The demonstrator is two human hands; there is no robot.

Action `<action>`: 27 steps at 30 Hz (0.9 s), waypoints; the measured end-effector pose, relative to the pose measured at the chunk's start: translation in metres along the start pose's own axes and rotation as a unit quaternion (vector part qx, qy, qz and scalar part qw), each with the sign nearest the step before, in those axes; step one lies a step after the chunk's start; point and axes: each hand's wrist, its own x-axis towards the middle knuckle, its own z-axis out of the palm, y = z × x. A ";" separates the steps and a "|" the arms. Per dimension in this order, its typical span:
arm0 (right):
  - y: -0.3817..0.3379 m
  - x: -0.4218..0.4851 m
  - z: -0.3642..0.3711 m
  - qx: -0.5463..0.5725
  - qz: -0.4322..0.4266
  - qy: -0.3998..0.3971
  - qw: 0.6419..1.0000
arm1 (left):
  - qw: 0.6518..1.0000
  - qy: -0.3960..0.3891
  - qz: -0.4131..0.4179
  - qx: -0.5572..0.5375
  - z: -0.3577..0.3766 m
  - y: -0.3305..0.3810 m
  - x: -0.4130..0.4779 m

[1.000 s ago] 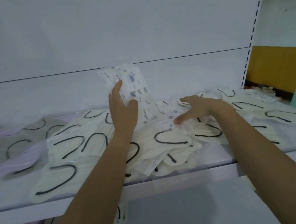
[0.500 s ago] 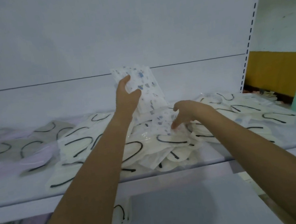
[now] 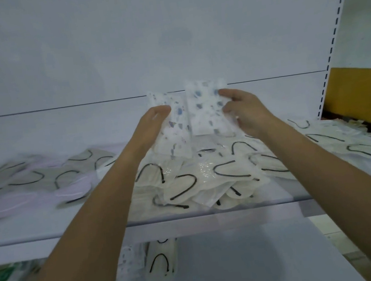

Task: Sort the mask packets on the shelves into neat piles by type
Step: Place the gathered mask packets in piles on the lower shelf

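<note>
Your left hand [image 3: 153, 121] grips one printed packet [image 3: 177, 141]; your right hand [image 3: 244, 113] pinches a second printed packet [image 3: 204, 114] just beside it. Both are upright, over the shelf [image 3: 50, 229] middle.

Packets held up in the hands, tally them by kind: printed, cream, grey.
Printed packets: 2, one in left hand, one in right hand
Cream packets: 0
Grey packets: 0
Total: 2
</note>
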 end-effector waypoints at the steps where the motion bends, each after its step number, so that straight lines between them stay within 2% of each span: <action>1: 0.002 0.000 0.014 -0.015 0.002 -0.030 0.999 | 0.999 -0.001 -0.014 -0.036 0.002 0.001 -0.002; 4: 0.014 0.006 0.044 -0.063 -0.003 -0.096 0.993 | 0.997 0.061 0.030 -0.034 0.004 -0.002 -0.007; 6: 0.021 0.016 0.046 -0.098 -0.015 -0.051 0.994 | 0.990 0.126 0.069 -0.003 -0.002 -0.013 -0.014; 7: 0.027 0.023 0.044 -0.160 -0.026 -0.019 0.987 | 0.985 0.153 0.085 0.000 -0.007 -0.021 -0.017; 9: 0.042 0.036 0.037 -0.310 -0.006 -0.019 0.951 | 0.975 0.197 0.101 -0.018 -0.013 -0.036 -0.025; 11: 0.059 0.047 0.031 -0.419 0.045 -0.110 0.900 | 0.969 0.222 0.095 -0.057 -0.017 -0.045 -0.029; 13: 0.066 0.051 0.031 -0.480 0.052 -0.202 0.852 | 0.968 0.216 0.105 -0.070 -0.017 -0.048 -0.027; 17: 0.065 0.057 0.041 -0.487 0.069 -0.278 0.825 | 0.974 0.180 0.134 -0.036 -0.017 -0.051 -0.023; 22: 0.059 0.067 0.036 -0.544 0.056 -0.281 0.789 | 0.968 0.226 0.094 -0.049 -0.019 -0.057 -0.022; 27: 0.066 0.069 0.042 -0.520 0.040 -0.284 0.804 | 0.973 0.208 0.097 -0.021 -0.015 -0.056 -0.021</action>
